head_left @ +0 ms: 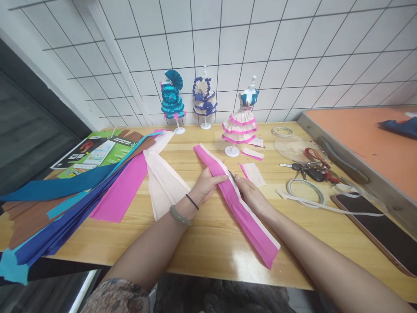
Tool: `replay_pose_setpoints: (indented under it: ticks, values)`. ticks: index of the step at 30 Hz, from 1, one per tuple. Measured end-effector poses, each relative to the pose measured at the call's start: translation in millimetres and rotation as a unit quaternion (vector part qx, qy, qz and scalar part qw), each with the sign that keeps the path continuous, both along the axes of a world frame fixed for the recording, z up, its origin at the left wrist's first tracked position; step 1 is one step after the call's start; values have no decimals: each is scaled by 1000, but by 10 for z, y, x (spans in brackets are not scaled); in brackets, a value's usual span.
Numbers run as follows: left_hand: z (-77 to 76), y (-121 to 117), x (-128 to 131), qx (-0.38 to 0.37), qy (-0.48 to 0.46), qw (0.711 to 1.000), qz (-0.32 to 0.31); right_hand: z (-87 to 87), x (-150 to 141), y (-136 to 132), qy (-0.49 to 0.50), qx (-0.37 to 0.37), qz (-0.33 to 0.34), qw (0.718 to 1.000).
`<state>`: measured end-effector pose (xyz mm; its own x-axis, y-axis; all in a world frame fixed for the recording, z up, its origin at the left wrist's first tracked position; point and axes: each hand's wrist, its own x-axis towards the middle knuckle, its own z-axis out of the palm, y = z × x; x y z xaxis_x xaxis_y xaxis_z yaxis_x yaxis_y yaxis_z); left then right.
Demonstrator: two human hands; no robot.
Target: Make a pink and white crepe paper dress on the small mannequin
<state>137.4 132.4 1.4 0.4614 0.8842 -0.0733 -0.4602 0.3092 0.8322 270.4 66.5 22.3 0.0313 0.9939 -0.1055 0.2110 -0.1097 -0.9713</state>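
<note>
Left hand (206,186), center frame, pinches the pink strip (237,213) between thumb and fingers. Right hand (250,194), just right of it, is closed round a dark tool (231,174) at the strip's white edge; tool mostly hidden, can't tell the type. Strip runs diagonally from mid-frame to lower right of center, over the wooden table (202,248). Paper scraps (256,174) lie above the right hand, near a mini dress form (240,126) in a white, pink-trimmed skirt. White sheet (166,180) left of the left hand, colored paper (124,191) fanned out at frame left. Keys (315,173) and phone (381,232) at right. Teal (172,102) and purple-and-white (205,102) dress forms stand upper center.
</note>
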Motion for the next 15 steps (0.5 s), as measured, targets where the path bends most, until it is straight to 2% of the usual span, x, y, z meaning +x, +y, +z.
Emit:
replay_pose_setpoints:
  ticks: [6, 15]
  values:
    - [-11, 14, -12, -7, 8, 1000, -2, -33, 13, 22, -9, 9, 13, 1000]
    - [6, 3, -14, -15, 14, 1000, -3, 27, -10, 8, -17, 33, 3, 999]
